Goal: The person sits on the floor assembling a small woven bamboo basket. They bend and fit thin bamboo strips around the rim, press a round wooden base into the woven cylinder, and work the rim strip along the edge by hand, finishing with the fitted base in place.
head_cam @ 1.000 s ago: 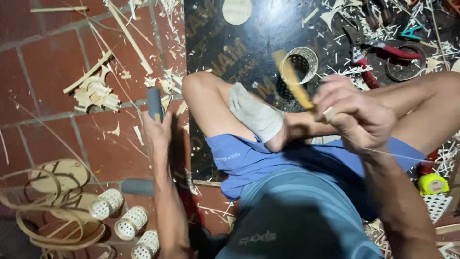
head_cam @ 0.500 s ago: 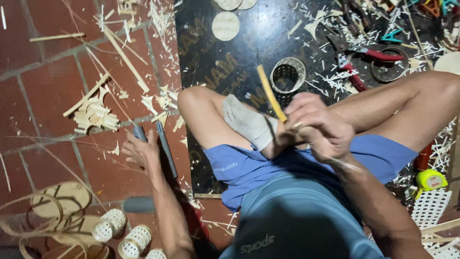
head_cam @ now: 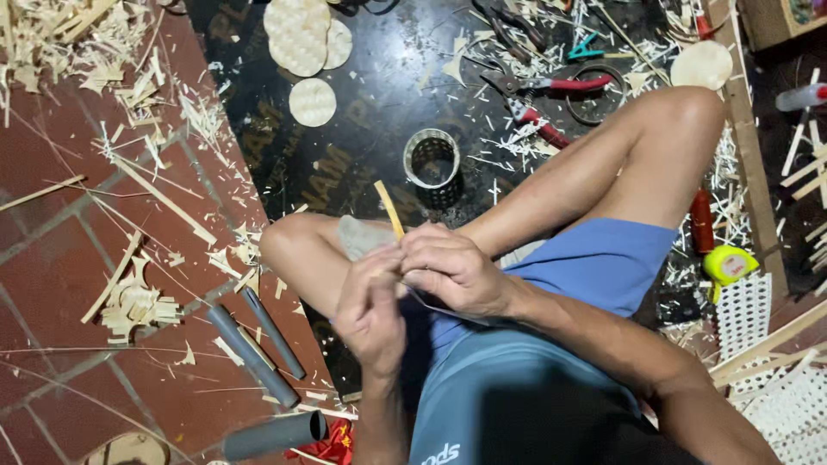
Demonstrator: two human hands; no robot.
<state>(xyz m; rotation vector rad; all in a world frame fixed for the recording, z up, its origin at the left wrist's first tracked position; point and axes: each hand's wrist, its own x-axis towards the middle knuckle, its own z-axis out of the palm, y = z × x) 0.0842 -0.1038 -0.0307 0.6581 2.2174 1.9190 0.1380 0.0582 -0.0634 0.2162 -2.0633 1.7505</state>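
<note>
Both sets of fingers are clamped on a thin bamboo strip [head_cam: 389,209]: the left hand [head_cam: 372,312] and right hand [head_cam: 452,269] meet over the lap, with the strip rising from between them. Beyond, a woven ring [head_cam: 432,158] stands on the black board [head_cam: 362,146], and grey tubes [head_cam: 254,340] lie on the brick floor [head_cam: 52,258] near the board's left edge.

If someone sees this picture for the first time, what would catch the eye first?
Probably the left hand and right hand, meeting at the centre over the lap around a thin bamboo strip that points upward. Next, the small woven cylinder standing just beyond on the black board, amid pale shavings.
</note>
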